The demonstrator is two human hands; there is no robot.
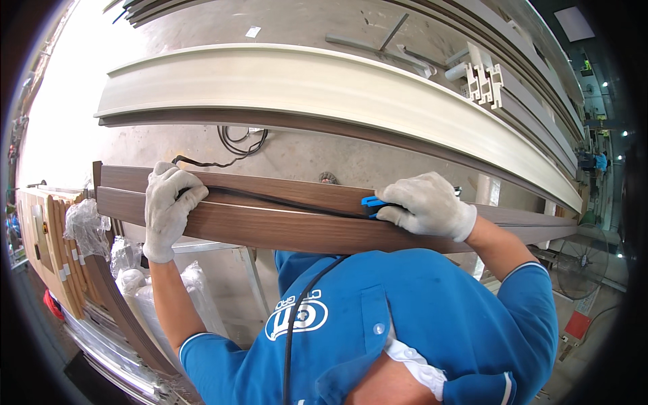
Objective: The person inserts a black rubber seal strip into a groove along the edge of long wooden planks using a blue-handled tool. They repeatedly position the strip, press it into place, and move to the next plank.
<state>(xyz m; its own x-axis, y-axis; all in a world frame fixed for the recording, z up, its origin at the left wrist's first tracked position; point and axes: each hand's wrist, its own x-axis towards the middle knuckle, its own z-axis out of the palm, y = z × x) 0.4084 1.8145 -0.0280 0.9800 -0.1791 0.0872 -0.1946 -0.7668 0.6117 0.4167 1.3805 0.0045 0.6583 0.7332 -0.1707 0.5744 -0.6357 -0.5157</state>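
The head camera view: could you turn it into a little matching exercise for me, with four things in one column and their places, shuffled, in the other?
Things
1. Blue tool
2. Black flexible strip
3. Cream-white profile
4. Caged fan

Places
A. Near the right edge of the picture
B. In the fingers of the gloved right hand
C. Beyond the brown wood-grain profiles, toward the top of the picture
D. Along those brown profiles, between the right hand and the gloved left hand

Right pairs: 1-B, 2-D, 3-C, 4-A
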